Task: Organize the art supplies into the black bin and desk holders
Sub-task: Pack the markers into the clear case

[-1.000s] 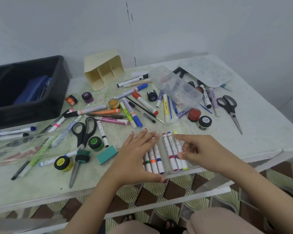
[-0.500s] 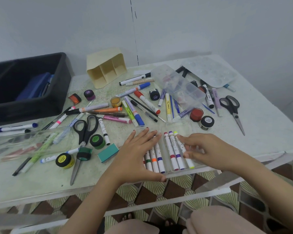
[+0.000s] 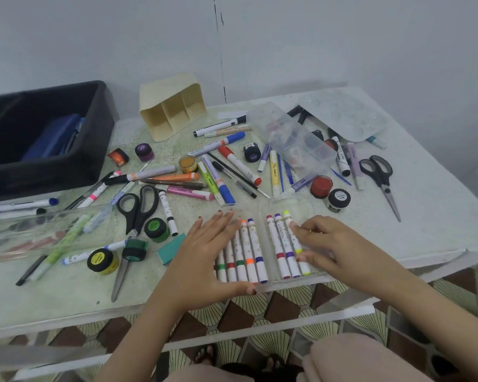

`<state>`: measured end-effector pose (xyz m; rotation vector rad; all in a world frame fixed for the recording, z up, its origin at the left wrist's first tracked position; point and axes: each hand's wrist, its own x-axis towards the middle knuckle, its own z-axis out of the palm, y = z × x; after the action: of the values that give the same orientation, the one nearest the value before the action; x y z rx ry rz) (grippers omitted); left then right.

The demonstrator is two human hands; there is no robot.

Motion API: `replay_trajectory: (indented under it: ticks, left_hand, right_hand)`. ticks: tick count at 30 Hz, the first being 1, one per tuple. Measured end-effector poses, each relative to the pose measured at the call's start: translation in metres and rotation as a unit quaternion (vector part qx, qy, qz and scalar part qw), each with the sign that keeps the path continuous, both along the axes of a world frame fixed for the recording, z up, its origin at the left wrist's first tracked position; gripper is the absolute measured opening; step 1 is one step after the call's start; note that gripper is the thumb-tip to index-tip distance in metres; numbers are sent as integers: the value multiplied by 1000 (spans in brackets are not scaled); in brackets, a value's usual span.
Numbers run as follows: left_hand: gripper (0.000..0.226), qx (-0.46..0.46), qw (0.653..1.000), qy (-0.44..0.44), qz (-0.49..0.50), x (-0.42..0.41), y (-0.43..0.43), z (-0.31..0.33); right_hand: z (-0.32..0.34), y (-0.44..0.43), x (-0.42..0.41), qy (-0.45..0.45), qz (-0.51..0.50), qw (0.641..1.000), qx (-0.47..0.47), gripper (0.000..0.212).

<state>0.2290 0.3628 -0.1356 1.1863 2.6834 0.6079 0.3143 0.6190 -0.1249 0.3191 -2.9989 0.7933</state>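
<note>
Several markers (image 3: 283, 244) parallel, coloured tips away.

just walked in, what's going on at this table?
A person is sorting art supplies. The left hand lies flat on a row of markers in one half of a clear case. The right hand seems to pinch the yellow marker in the other half. The black bin holds a blue item. The cream desk holder lies on its side, and pens, paint jars and scissors lie scattered.

The left hand (image 3: 202, 263) hides the leftmost markers' (image 3: 222, 267) upper halves.
</note>
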Motion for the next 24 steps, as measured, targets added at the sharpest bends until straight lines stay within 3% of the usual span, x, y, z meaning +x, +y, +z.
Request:
replay_trajectory:
  ticks: [5,9,11,16,21,24]
  left_hand:
    - [111,2,1000,-5,-4,-3,-6,-2]
    - [112,5,1000,4,2,-3,-6,-4]
    - [111,8,1000,7,2,-2,-6,-3]
    - [111,6,1000,7,2,-2,-6,-3]
    - [111,15,1000,13,3,-2,-6,-4]
    - [111,25,1000,14,3,-3,-6,-5]
  right_hand:
    - [9,10,-5,-72,40,996,22,59]
    - [14,13,-11,-6,46,991,125,66]
    - [15,13,-14,-6,55,989,133,66]
    - [18,13,-25,-43,63,994,77,94]
    - [23,11,-25,-94,77,987,105,54]
    - [24,10,-27,-118,66,984,114,54]
